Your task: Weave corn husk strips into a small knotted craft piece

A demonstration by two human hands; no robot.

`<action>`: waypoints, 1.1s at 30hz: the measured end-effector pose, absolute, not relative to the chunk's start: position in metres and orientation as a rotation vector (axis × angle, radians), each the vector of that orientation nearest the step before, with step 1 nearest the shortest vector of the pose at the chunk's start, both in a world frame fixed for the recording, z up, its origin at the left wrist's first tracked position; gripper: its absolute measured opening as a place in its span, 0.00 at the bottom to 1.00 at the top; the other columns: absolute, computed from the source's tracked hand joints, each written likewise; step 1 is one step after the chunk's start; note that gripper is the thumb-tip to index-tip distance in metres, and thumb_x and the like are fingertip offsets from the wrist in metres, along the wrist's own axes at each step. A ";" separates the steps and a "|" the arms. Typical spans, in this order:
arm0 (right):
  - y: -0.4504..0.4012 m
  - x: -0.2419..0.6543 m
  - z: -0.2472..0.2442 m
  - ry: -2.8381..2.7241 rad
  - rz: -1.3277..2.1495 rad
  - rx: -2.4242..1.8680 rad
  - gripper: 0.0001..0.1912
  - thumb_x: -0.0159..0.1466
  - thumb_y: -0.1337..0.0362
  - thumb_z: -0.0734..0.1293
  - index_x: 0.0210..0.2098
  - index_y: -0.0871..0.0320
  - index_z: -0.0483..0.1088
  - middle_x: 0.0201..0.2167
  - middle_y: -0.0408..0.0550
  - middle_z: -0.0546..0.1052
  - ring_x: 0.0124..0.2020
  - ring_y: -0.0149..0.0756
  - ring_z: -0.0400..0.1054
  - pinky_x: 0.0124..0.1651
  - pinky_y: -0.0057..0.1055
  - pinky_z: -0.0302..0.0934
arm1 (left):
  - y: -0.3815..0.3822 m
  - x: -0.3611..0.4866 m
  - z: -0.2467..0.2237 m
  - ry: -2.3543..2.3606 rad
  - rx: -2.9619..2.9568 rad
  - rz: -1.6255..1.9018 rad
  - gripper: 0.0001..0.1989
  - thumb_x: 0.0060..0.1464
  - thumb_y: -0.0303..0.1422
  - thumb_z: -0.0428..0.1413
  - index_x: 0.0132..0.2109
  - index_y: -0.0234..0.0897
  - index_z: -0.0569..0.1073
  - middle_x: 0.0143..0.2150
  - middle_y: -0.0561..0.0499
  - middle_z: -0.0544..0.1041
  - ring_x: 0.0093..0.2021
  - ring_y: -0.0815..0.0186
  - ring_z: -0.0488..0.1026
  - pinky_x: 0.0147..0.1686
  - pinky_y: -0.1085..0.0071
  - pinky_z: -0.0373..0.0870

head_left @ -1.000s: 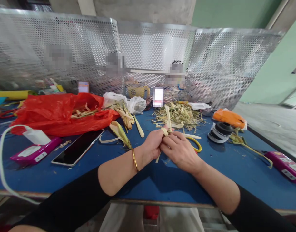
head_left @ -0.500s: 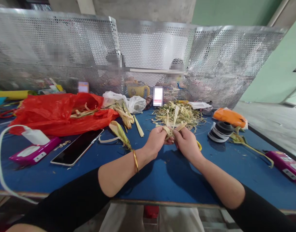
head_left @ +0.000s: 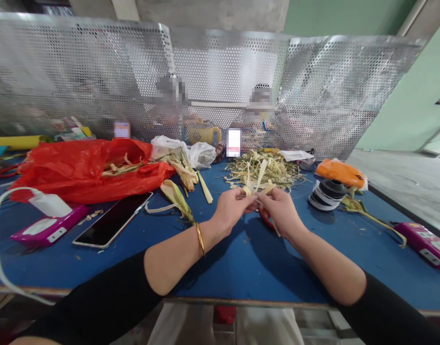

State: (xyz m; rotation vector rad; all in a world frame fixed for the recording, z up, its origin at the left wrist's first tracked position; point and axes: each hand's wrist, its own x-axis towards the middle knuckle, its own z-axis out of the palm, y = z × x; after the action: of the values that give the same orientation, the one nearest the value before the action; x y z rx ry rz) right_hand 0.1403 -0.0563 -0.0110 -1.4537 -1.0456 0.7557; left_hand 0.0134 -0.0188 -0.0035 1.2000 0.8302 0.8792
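Note:
Both hands meet over the blue table, just in front of a pile of shredded husk strips [head_left: 268, 165]. My left hand [head_left: 232, 208] is closed, pinching the left side of a pale corn husk piece [head_left: 260, 176] whose strips stand up and fan out. My right hand [head_left: 279, 208] grips the same piece from the right, its fingers close to those of my left hand. Under my right hand, a red curved handle [head_left: 266, 218] shows partly; the rest of it is hidden by the hand.
On the left lie a red plastic bag [head_left: 76, 167] with husks, a black phone [head_left: 114, 220], a purple power strip [head_left: 49, 227] and a loose husk [head_left: 177, 196]. A black-and-white spool [head_left: 327, 195], an orange packet [head_left: 340, 173] and another power strip [head_left: 426, 244] are right. A perforated metal screen [head_left: 227, 72] stands behind.
My hands have shifted slightly on the husk piece, my left fingers now stretching further across below it. The red handle has come into sight beneath my right hand, where a yellow curve showed before.

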 end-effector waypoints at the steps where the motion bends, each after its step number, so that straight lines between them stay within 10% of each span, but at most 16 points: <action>1: -0.058 0.138 -0.009 -1.001 0.794 -1.440 0.15 0.53 0.54 0.69 0.24 0.55 0.62 0.15 0.39 0.69 0.13 0.28 0.58 0.18 0.26 0.52 | -0.018 0.013 -0.003 0.839 1.172 0.892 0.03 0.50 0.28 0.59 0.30 0.32 0.73 0.26 0.50 0.77 0.28 0.68 0.75 0.33 0.72 0.71; 14: -0.066 0.142 -0.003 -1.925 0.204 -1.338 0.12 0.61 0.71 0.60 0.37 0.55 0.73 0.36 0.46 0.80 0.37 0.36 0.74 0.40 0.29 0.64 | -0.005 0.011 -0.004 0.894 1.015 1.018 0.06 0.39 0.27 0.62 0.23 0.32 0.72 0.22 0.54 0.73 0.24 0.71 0.70 0.29 0.73 0.71; 24: -0.067 0.152 0.005 -1.938 -0.432 -1.357 0.11 0.67 0.64 0.60 0.32 0.56 0.73 0.39 0.51 0.76 0.40 0.39 0.70 0.44 0.33 0.59 | -0.013 0.009 0.003 0.898 1.214 0.819 0.06 0.46 0.27 0.61 0.23 0.33 0.76 0.19 0.53 0.74 0.23 0.70 0.73 0.27 0.75 0.69; 33: -0.062 0.155 0.005 -1.860 -0.205 -1.794 0.15 0.66 0.60 0.57 0.23 0.55 0.63 0.23 0.46 0.71 0.24 0.33 0.59 0.29 0.30 0.46 | -0.014 0.007 0.005 0.829 1.262 0.646 0.07 0.48 0.27 0.60 0.24 0.33 0.77 0.23 0.49 0.78 0.24 0.69 0.75 0.29 0.74 0.71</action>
State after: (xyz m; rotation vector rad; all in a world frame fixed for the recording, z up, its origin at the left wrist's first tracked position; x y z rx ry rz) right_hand 0.1545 -0.0622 0.0050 -1.7942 -1.8595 -0.2050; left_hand 0.0071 -0.0144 0.0050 1.2620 0.8291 0.6463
